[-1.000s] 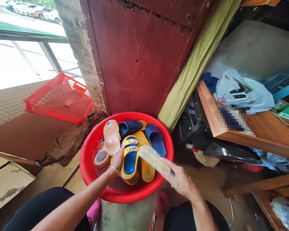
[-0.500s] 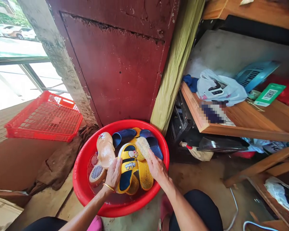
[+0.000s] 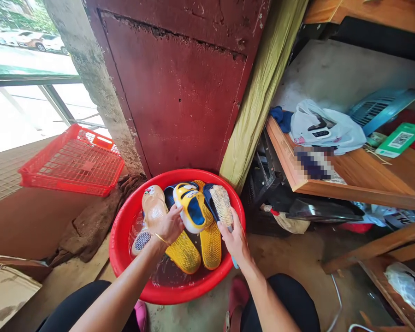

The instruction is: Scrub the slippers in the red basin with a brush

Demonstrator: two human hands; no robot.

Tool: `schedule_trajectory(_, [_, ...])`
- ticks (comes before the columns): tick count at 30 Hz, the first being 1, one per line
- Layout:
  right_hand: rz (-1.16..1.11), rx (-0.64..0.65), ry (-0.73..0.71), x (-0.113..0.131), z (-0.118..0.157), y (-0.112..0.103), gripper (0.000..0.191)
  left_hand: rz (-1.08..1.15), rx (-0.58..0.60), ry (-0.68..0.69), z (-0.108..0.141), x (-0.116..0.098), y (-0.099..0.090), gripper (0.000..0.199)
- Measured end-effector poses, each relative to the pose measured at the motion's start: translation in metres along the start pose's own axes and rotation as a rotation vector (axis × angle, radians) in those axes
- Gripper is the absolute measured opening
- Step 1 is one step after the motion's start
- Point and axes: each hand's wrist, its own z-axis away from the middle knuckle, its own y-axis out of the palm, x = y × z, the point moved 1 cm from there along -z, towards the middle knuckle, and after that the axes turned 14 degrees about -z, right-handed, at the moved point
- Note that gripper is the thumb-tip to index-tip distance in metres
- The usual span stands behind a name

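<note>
My left hand (image 3: 170, 227) grips the side of a yellow slipper (image 3: 187, 196) with a white edge and dark blue insole, tilted above the water. In my right hand (image 3: 235, 242) is a scrub brush (image 3: 222, 203), its pale bristles facing up, apart from the slipper. Below both hands stands a red basin (image 3: 118, 258) with murky water. Yellow soles (image 3: 184, 254) face up in it. A beige slipper (image 3: 154, 206) leans at the left inside, near a patterned sole (image 3: 141, 241). Dark blue slippers (image 3: 209, 203) lie at the back, partly hidden.
A red plastic crate (image 3: 76, 161) stands left of the basin, with a brown cloth (image 3: 81, 237) beside it. Behind is a dark red door (image 3: 180, 124). At right, a wooden shelf (image 3: 352, 189) carries a white plastic bag (image 3: 327, 129). My knees flank the basin.
My left hand has lifted and turned the yellow slipper, uncovering a yellow sole beneath. The brush has moved right, off the slipper, and now shows its bristles upward. The view has shifted slightly.
</note>
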Motion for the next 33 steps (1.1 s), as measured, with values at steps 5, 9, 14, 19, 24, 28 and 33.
schedule_trajectory(5, [0.024,-0.041,0.004,-0.008,-0.001,0.021,0.078,-0.224,0.138,-0.046,-0.011,0.027,0.032,0.053])
schedule_trajectory(9, [0.132,-0.001,0.031,-0.024,-0.008,0.026,0.070,-0.529,0.087,-0.004,-0.010,0.033,0.016,0.035])
schedule_trajectory(14, [0.458,0.305,0.036,-0.030,0.003,0.033,0.072,-1.021,-0.259,0.183,0.000,-0.002,-0.074,0.044])
schedule_trajectory(19, [0.608,0.404,0.059,-0.024,0.008,0.038,0.068,-1.518,-0.411,0.143,0.017,-0.008,-0.132,0.032])
schedule_trajectory(24, [0.369,0.340,0.102,0.000,-0.012,0.023,0.067,-1.566,-0.213,0.085,0.035,0.017,-0.111,0.025])
schedule_trajectory(28, [0.168,0.414,0.053,0.018,-0.006,0.022,0.078,-1.439,-0.047,0.086,0.043,0.054,-0.080,0.039])
schedule_trajectory(33, [0.216,0.519,0.043,0.017,0.010,0.036,0.071,-1.260,-0.067,-0.166,0.036,0.083,-0.055,0.070])
